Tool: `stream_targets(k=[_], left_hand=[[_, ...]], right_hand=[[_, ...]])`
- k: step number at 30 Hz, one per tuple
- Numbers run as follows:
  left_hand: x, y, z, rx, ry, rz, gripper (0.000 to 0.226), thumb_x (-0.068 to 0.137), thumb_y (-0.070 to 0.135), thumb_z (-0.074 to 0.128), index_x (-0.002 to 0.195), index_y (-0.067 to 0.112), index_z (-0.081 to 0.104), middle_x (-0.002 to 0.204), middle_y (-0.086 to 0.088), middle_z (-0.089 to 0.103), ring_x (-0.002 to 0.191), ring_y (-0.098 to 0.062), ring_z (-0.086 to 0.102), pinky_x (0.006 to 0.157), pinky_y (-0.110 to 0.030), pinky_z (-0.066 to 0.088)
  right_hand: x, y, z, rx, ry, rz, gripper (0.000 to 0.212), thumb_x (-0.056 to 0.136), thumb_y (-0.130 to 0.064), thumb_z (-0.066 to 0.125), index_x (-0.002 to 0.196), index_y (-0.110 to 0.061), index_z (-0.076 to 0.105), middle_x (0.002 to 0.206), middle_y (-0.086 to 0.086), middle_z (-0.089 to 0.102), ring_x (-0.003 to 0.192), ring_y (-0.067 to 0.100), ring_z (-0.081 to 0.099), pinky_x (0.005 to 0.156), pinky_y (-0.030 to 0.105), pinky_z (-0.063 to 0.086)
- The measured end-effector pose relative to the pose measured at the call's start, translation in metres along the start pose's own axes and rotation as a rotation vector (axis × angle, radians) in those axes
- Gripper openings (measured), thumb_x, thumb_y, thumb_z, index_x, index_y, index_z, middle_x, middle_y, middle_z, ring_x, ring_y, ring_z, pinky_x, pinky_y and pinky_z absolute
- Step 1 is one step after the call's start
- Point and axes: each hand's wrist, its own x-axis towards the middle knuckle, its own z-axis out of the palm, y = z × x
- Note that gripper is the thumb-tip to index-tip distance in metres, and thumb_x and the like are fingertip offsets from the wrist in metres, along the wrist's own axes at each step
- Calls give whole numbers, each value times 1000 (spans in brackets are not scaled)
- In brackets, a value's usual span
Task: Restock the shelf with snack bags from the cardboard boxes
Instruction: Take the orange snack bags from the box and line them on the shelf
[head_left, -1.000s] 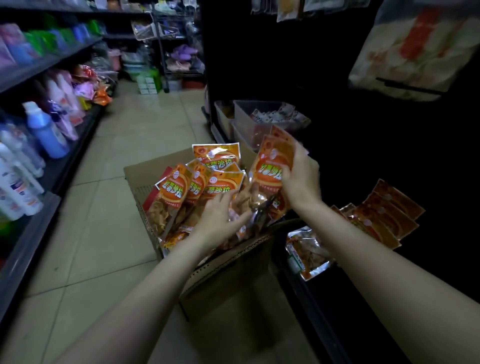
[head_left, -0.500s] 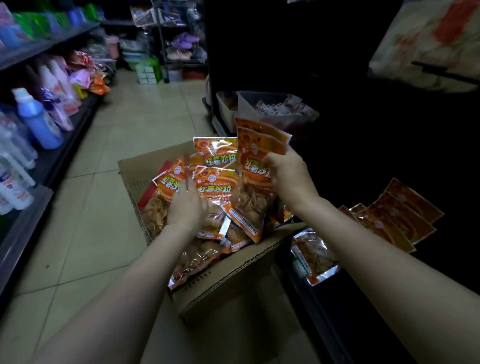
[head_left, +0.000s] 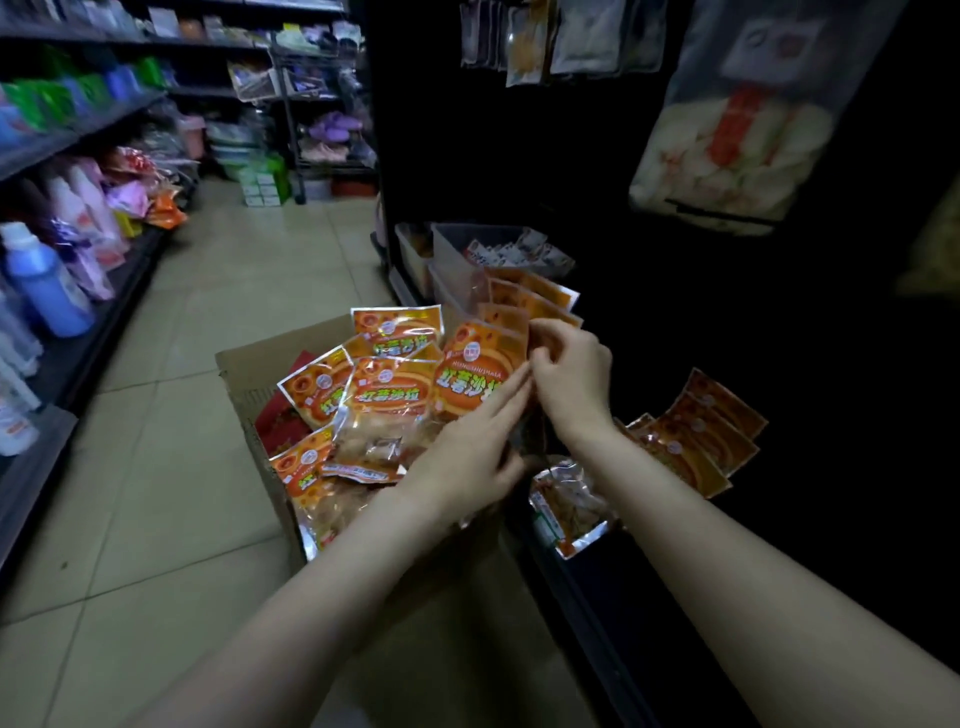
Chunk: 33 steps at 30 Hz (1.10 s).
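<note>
left hand (head_left: 467, 457) moved onto held snack bags (head_left: 480, 374)

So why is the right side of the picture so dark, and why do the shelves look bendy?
Head view: light falls on the floor and the cardboard box, but the right-hand shelf sits in deep shadow; the snack bags show shiny glare; the wide lens curves the left shelves; the edges look blurry.
</note>
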Motion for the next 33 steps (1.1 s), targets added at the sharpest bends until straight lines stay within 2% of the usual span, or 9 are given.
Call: stream_targets(k=[3,9,12,14,17,21,25,30,33], left_hand=[[13,12,0,-85,-120,-18,74,88,23,51,150,20,12,153,21,-2,139,-13,28,109,-26,30],[6,-10,18,6,-375,-354,64,93,26,52,149,20,22,158,-1,9,142,-23,23,110,-29,26],[-8,-27,34,-20,-506,-451,61,92,32,53,147,28,26,155,-2,18,138,-27,28,110,-35,29],[-10,-38,42,-17,-474,-457,56,93,32,52,144,29,32,151,-4,27,135,-26,32,108,-34,31],[-2,-47,45,-38,-307,-487,49,96,29,48,143,23,36,147,-9,36,133,-27,36,108,-35,31],[15,-51,53,-61,-258,-622,69,92,46,50,149,27,15,157,-12,9,144,-34,5,115,-48,7],[29,-48,73,-199,-216,-746,98,79,56,63,149,31,-2,156,-14,-11,141,-46,6,110,-61,21],[30,-49,78,-227,-236,-550,102,79,46,69,150,28,-3,158,-4,6,142,-33,17,111,-53,28],[26,-50,74,-270,-211,-415,95,81,34,69,150,28,4,156,0,16,141,-25,24,110,-47,34]], right_hand=[[7,9,-39,-71,-11,24,25,88,0,51,104,-6,69,107,7,69,103,17,62,84,13,39],[-9,50,-45,-124,-326,203,40,91,-21,59,128,-8,56,130,7,58,122,21,51,100,27,38],[-19,58,-30,-88,-396,218,46,88,-21,63,131,-8,52,129,7,57,121,22,51,92,19,38],[-20,62,-19,-55,-399,233,49,86,-21,66,131,-9,52,126,8,59,117,22,54,91,17,39],[-12,69,-2,5,-348,291,55,81,-29,71,129,-10,51,123,8,59,115,24,54,98,35,46],[-6,74,13,7,-205,273,41,84,-24,69,121,-12,56,119,6,61,109,21,58,86,27,47],[-5,79,20,-69,-123,168,29,91,-13,59,119,-15,57,117,4,61,106,16,58,78,19,44],[-2,91,21,-142,-129,36,40,91,-8,53,127,-26,46,111,7,60,99,21,60,82,33,53],[0,96,20,-203,-171,32,26,95,-14,50,119,-17,58,111,10,60,101,23,59,82,23,46]])
